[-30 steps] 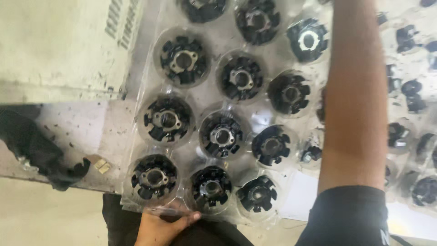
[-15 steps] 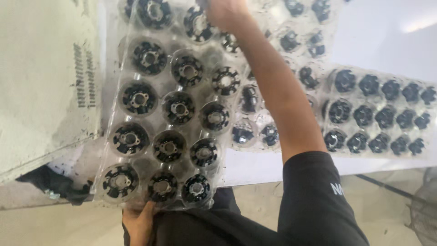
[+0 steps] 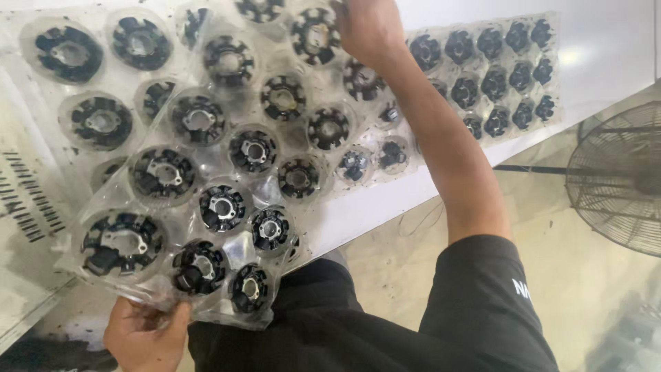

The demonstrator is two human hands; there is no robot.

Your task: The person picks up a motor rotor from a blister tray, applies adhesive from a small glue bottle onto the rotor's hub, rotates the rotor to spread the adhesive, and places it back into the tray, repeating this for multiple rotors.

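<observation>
Now that the clear tray (image 3: 206,207) of black round parts (image 3: 222,205) has been swung further over the table edge (image 3: 385,207), its near edge is pinched by the left hand (image 3: 144,334) and its far edge gripped by the right hand (image 3: 368,27), so a lift appears under way.

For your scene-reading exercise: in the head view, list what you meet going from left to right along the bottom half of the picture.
Left hand gripping the clear tray of black round parts → white table edge → right arm in a black sleeve → wire-guard fan.

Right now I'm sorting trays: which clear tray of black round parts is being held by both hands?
The nearest tray, gripped by the left hand and right hand; the small-part tray lies untouched.
</observation>
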